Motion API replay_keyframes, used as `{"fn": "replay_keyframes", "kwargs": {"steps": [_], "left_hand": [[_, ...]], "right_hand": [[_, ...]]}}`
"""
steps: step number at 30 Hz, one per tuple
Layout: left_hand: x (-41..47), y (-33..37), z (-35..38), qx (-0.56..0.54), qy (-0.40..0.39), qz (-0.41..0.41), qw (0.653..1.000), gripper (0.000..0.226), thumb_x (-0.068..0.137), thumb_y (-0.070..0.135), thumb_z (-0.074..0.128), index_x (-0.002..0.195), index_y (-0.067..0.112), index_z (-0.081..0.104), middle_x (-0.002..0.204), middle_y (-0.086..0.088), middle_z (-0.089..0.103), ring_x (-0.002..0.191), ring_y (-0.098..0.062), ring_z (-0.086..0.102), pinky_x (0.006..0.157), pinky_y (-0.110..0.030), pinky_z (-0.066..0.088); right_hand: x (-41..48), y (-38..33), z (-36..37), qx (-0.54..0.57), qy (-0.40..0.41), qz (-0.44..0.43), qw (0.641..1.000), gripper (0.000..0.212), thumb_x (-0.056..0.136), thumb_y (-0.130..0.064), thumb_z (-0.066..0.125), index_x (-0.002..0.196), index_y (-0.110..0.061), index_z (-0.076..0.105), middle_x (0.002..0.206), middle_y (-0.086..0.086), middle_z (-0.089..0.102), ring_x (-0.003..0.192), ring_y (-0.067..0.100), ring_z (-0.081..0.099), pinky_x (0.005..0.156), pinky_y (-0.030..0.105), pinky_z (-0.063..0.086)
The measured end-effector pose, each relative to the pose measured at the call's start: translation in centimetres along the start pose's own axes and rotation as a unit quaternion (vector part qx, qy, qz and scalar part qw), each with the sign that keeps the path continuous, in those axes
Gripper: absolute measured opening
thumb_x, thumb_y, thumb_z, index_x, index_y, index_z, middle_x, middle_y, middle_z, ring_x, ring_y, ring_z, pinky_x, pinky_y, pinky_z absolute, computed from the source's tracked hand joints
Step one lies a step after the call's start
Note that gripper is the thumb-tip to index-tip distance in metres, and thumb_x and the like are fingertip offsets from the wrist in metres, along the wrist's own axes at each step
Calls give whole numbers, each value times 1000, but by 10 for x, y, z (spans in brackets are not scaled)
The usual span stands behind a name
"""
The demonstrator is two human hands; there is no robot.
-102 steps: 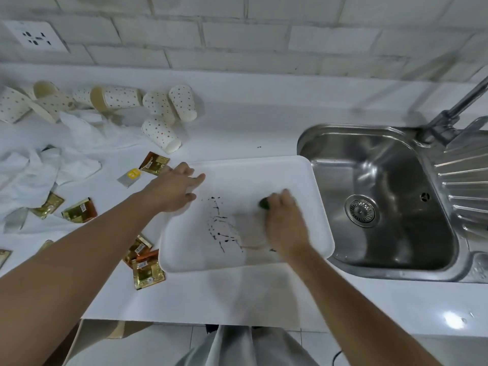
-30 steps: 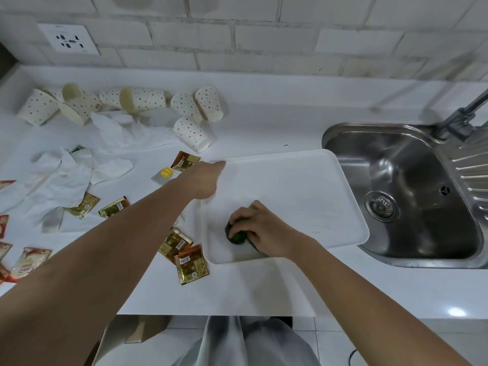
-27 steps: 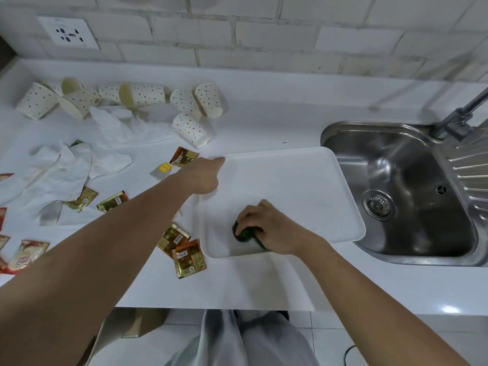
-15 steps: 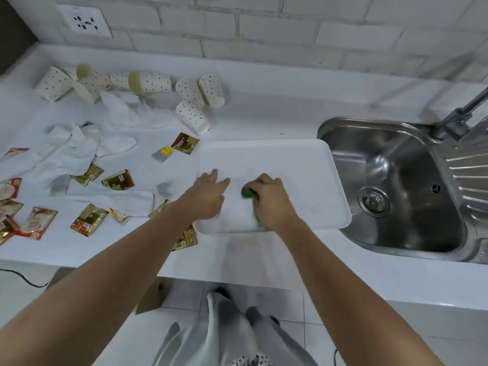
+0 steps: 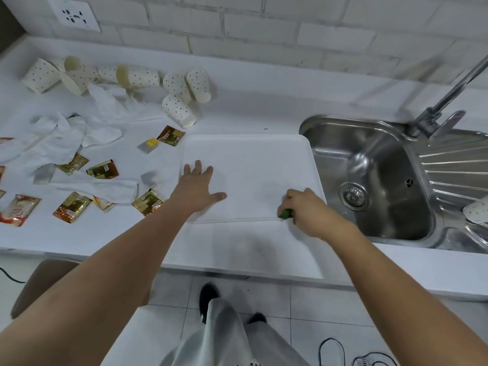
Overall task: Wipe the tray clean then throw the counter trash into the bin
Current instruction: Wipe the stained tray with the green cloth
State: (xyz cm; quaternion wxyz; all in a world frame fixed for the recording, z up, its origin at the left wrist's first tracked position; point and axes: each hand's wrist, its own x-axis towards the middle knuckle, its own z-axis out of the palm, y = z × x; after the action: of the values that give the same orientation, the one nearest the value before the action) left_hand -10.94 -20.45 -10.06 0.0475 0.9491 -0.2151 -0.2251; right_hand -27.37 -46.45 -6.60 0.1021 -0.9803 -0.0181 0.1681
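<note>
A white tray [image 5: 248, 151] lies flat on the white counter, just left of the sink, and its surface looks free of stains. My left hand [image 5: 196, 187] rests flat with spread fingers on the tray's near left part. My right hand [image 5: 303, 207] grips a green sponge [image 5: 286, 213] at the tray's near right corner. Trash covers the counter to the left: several dotted paper cups [image 5: 178, 108] lying on their sides, crumpled white tissues [image 5: 63, 138], and several gold and brown sachets [image 5: 101, 169].
A steel sink [image 5: 369, 180] with a tap [image 5: 446, 99] and drainboard sits right of the tray. Another dotted cup [image 5: 476, 212] lies on the drainboard. A brown bin [image 5: 39, 283] stands on the floor under the counter at left. A wall socket [image 5: 74, 15] is at top left.
The dark stains on the tray are gone. My right hand slid the sponge from the tray's near left to its near right corner. My left hand moved from the tray's left rim onto its surface.
</note>
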Motion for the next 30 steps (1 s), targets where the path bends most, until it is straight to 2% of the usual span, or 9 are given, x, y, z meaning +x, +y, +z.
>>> {"fn": "replay_keyframes", "kwargs": {"steps": [3,6,11,14,19,21,23,26,30], "left_hand": [[0,1,0,1,3,5,1000,100,91,71,55,165,19,11,172,-14,-1,156,-45,1,123,-54,20],[0,1,-2,11,4,7,1000,99,91,72,55,164,19,14,172,-14,2,156,-43,4,121,-54,24],[2,2,-4,33,2,7,999,99,89,73,55,163,19,16,171,-14,7,155,-43,11,119,-54,30],[3,6,-5,38,-1,1,999,98,89,71,57,162,18,18,171,-15,8,154,-44,13,118,-54,32],[5,6,-8,60,-9,2,998,101,88,72,58,162,16,17,170,-17,10,152,-46,17,116,-54,35],[4,4,-8,67,-17,7,998,102,89,72,56,163,16,14,171,-17,7,154,-46,14,118,-54,31],[4,2,-8,72,-16,12,997,101,90,72,55,163,16,14,171,-17,6,154,-47,13,118,-54,31],[5,5,-9,79,-15,14,997,100,89,73,55,162,15,17,169,-18,10,152,-46,18,115,-53,35],[5,9,-13,93,-16,10,996,99,88,74,55,160,14,21,167,-18,15,147,-45,26,110,-52,40]], "right_hand": [[-18,35,-3,21,26,62,997,51,78,9,52,101,-29,78,106,-5,63,93,28,60,81,25,45],[-16,46,10,41,87,112,989,49,74,8,56,93,-30,79,99,-3,65,87,30,65,80,33,55],[5,16,28,128,278,266,914,34,83,1,57,100,-21,77,100,5,59,85,36,63,70,32,50],[28,-24,26,133,261,293,910,31,88,0,53,109,-16,71,113,8,52,91,34,62,73,35,48],[28,-75,41,151,171,77,971,37,85,6,53,108,-15,74,104,5,52,87,27,60,79,35,55],[16,-49,33,151,146,106,972,38,82,4,54,102,-20,76,102,3,54,88,27,61,80,32,54],[3,-7,22,141,116,200,963,38,78,0,56,99,-23,77,106,3,57,91,28,65,82,32,56],[-2,22,11,109,149,301,936,31,76,-4,57,100,-17,72,109,8,62,92,33,65,78,34,57],[16,-47,27,95,125,192,969,29,85,1,51,105,-10,69,110,9,52,93,32,63,78,34,53]]}}
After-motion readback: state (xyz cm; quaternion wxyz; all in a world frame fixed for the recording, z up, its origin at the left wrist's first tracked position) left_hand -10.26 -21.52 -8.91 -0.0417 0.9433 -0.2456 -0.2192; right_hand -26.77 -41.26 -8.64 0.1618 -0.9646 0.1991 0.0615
